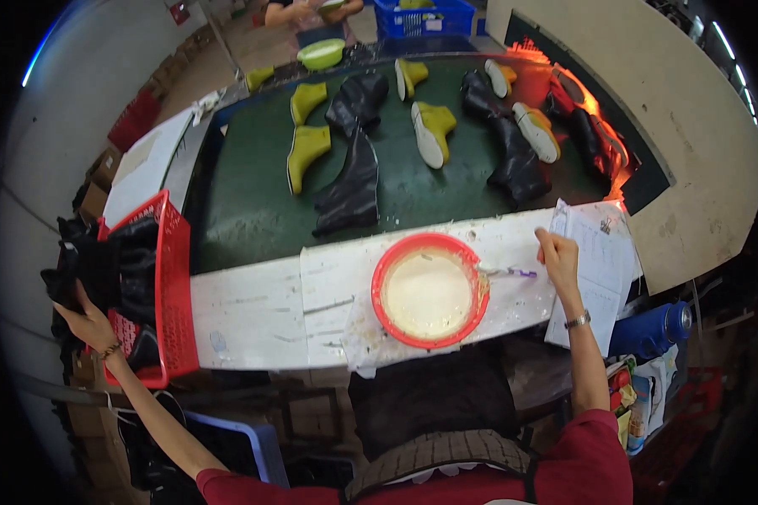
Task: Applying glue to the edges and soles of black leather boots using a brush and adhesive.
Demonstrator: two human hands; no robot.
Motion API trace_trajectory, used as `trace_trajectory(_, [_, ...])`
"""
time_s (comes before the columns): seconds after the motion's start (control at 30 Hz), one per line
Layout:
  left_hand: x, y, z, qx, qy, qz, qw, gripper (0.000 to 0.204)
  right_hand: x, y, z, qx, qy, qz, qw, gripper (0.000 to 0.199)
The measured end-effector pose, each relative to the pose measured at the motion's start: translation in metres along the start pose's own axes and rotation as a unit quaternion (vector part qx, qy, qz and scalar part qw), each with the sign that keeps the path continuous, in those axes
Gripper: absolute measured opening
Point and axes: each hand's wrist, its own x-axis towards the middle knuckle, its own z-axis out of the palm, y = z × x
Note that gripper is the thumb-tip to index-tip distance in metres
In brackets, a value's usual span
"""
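Both hands grip: left (88, 318) black boots (101, 261), right (557, 257) brush (507, 272).

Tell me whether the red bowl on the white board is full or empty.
Full, or nearly so: the red bowl holds a pale cream-coloured liquid that reaches close to its rim, and a brush lies across its right edge by the right hand.

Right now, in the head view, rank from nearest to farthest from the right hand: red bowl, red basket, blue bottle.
1. Red bowl, just left of the right hand.
2. Blue bottle, lower right, under the papers.
3. Red basket, far left.
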Motion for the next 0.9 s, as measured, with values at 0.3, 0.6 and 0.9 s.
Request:
trace_trajectory(0.3, [-0.104,0.163,0.038,-0.302,-0.618,-0.101,0.719,0.057,0.103,-0.071,0.163,-0.162,-0.382,-0.353,0.839,0.045])
trace_trajectory(0.6, [-0.221,0.219,0.052,-0.162,-0.616,0.003,0.771,0.113,0.113,-0.069,0.202,-0.309,-0.481,-0.438,0.694,0.072])
trace_trajectory(0.9, [-0.238,0.228,0.052,-0.093,-0.614,0.032,0.784,0.146,0.087,-0.054,0.071,-0.149,-0.273,-0.296,0.903,0.033])
